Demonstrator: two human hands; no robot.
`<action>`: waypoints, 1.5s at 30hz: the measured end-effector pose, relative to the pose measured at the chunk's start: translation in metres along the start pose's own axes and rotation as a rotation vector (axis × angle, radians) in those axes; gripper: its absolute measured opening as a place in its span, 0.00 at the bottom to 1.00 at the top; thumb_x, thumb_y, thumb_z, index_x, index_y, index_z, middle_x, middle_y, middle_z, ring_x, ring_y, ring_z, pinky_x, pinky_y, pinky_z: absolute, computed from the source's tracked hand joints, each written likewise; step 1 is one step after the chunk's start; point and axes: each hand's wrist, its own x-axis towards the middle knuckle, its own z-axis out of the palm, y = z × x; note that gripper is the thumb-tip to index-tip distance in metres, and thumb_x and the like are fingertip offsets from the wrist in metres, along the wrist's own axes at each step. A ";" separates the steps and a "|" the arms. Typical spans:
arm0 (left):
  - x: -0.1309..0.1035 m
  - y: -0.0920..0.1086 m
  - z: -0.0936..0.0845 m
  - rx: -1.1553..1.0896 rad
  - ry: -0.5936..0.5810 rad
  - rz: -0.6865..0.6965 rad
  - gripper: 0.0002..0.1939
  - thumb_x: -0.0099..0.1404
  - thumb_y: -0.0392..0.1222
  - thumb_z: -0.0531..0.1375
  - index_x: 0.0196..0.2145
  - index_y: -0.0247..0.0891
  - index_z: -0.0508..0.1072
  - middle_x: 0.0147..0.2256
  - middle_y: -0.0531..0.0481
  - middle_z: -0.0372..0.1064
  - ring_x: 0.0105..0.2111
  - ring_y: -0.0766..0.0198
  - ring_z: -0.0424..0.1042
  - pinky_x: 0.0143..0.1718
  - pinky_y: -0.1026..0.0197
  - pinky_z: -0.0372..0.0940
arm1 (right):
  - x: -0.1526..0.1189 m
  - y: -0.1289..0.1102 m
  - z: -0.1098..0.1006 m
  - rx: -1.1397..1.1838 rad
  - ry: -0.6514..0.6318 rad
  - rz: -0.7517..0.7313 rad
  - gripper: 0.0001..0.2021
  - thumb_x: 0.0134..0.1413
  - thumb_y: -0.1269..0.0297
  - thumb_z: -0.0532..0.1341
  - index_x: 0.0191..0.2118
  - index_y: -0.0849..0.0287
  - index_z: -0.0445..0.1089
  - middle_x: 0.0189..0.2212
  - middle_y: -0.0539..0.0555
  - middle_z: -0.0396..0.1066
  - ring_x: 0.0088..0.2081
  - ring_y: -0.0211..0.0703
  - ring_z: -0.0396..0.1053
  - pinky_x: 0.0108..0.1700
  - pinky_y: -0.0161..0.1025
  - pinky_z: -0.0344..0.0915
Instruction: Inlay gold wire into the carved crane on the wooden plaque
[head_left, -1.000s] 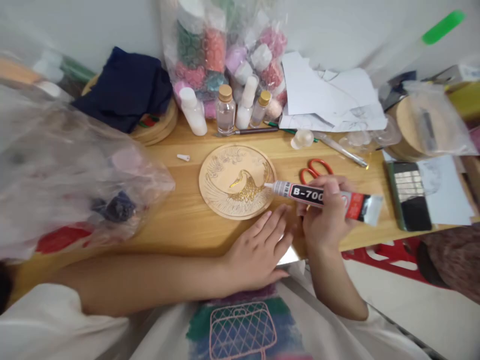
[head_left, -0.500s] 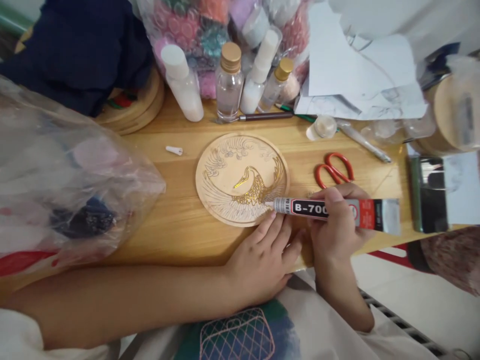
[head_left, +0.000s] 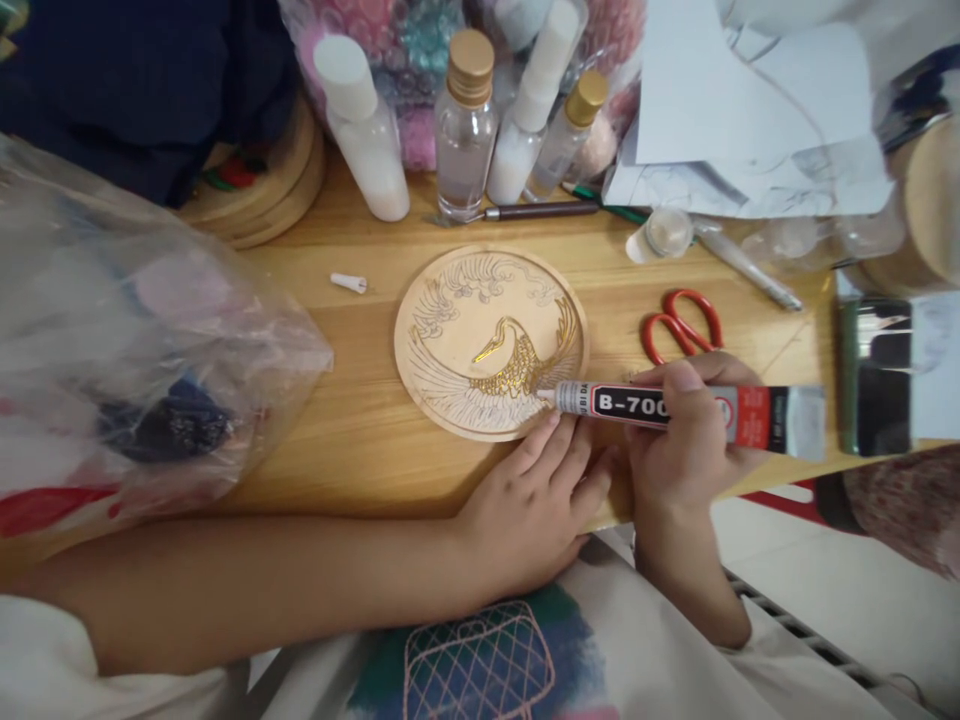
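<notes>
A round wooden plaque (head_left: pixel 442 345) lies flat on the table, with a crane drawn on it in dark lines and partly laid over in gold. My right hand (head_left: pixel 686 435) is closed around a glue tube (head_left: pixel 630 403) marked B-700. The tube lies nearly level, its thin nozzle pointing left at the crane's lower body; whether the tip touches the surface I cannot tell. My left hand (head_left: pixel 532 495) rests flat with fingers stretched out, fingertips at the plaque's lower right edge. A small white cap (head_left: pixel 349 283) lies left of the plaque.
Red-handled scissors (head_left: pixel 682 325) lie beyond my right hand. Bottles, one a clear bottle with a gold cap (head_left: pixel 465 130), stand behind the plaque, near a dark-handled tool (head_left: pixel 540 210). A clear plastic bag (head_left: pixel 172 350) fills the left; a phone (head_left: pixel 874 375) lies at the right.
The view has shifted slightly, so the table items sit a little higher and further right. Both hands and the glue tube keep nearly the same place against the plaque.
</notes>
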 end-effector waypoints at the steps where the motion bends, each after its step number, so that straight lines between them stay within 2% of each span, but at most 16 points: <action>1: 0.000 0.000 0.000 0.001 0.002 0.000 0.37 0.59 0.60 0.62 0.58 0.30 0.65 0.58 0.32 0.66 0.61 0.46 0.64 0.67 0.48 0.41 | 0.000 0.001 0.000 -0.001 -0.002 0.001 0.09 0.53 0.66 0.65 0.23 0.56 0.72 0.18 0.44 0.71 0.17 0.34 0.64 0.17 0.32 0.60; 5: -0.001 0.001 -0.001 0.003 0.006 0.002 0.39 0.58 0.61 0.63 0.58 0.30 0.65 0.58 0.33 0.66 0.61 0.46 0.65 0.67 0.48 0.42 | -0.001 0.003 -0.001 0.006 -0.015 -0.006 0.09 0.54 0.67 0.65 0.23 0.55 0.72 0.19 0.44 0.71 0.17 0.33 0.65 0.18 0.32 0.61; 12: -0.001 0.000 -0.001 0.004 0.018 0.001 0.38 0.58 0.61 0.64 0.57 0.30 0.66 0.57 0.32 0.68 0.60 0.46 0.66 0.67 0.48 0.43 | 0.000 0.000 -0.002 0.007 -0.007 -0.006 0.09 0.53 0.68 0.65 0.23 0.55 0.73 0.17 0.44 0.70 0.16 0.33 0.62 0.17 0.33 0.58; 21: -0.001 0.001 0.001 0.005 0.013 -0.002 0.40 0.58 0.61 0.63 0.58 0.29 0.65 0.58 0.32 0.66 0.60 0.45 0.64 0.67 0.48 0.43 | -0.001 0.001 0.001 -0.005 -0.021 0.009 0.09 0.53 0.67 0.65 0.23 0.57 0.73 0.19 0.46 0.71 0.18 0.35 0.65 0.19 0.32 0.61; 26: -0.001 0.001 0.000 0.008 0.016 0.001 0.39 0.58 0.61 0.63 0.57 0.29 0.65 0.58 0.33 0.67 0.60 0.46 0.65 0.67 0.48 0.42 | -0.002 0.000 -0.001 -0.015 -0.010 -0.009 0.09 0.54 0.68 0.64 0.23 0.57 0.73 0.18 0.45 0.71 0.17 0.34 0.63 0.19 0.32 0.61; 45: -0.001 0.000 -0.001 0.004 0.006 0.006 0.39 0.59 0.61 0.63 0.58 0.29 0.64 0.58 0.31 0.66 0.61 0.45 0.64 0.67 0.48 0.41 | -0.003 0.000 -0.001 -0.072 -0.008 -0.010 0.10 0.56 0.62 0.64 0.25 0.56 0.72 0.20 0.45 0.71 0.20 0.36 0.66 0.21 0.35 0.61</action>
